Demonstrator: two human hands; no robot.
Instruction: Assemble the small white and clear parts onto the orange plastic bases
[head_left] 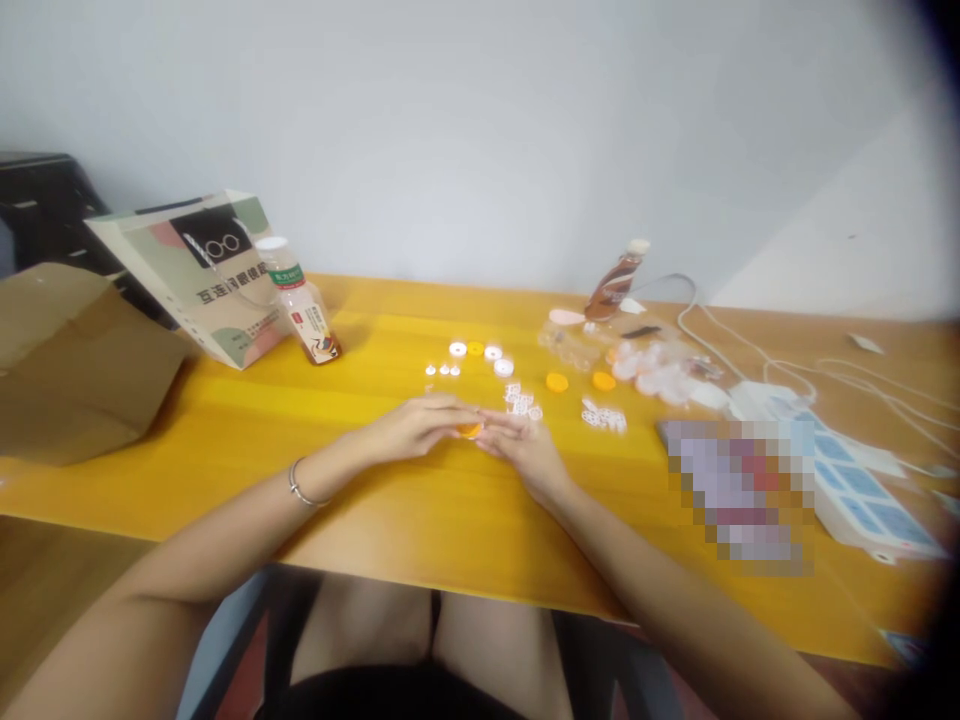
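Observation:
My left hand (412, 428) and my right hand (529, 452) meet over the front middle of the table. Between their fingertips they grip a small orange round disc (470, 431), partly covered by the fingers. Just beyond my hands lie white and orange round discs (503, 368) in a short arc. Small white pegs (444, 370) stand to the left of these. A cluster of white gear-like pieces (519, 400) lies close beyond my right hand. Farther right are two orange discs (557, 382) and another group of white cut-out pieces (604, 415).
A paper bag (217, 290), a brown bag (82, 370) and a drink bottle (304, 310) stand at left. At right are a tilted dark drink bottle (619, 280), clear plastic packaging (660, 372), a power strip (862, 490), white cables (739, 345) and a pixelated flat object (739, 495).

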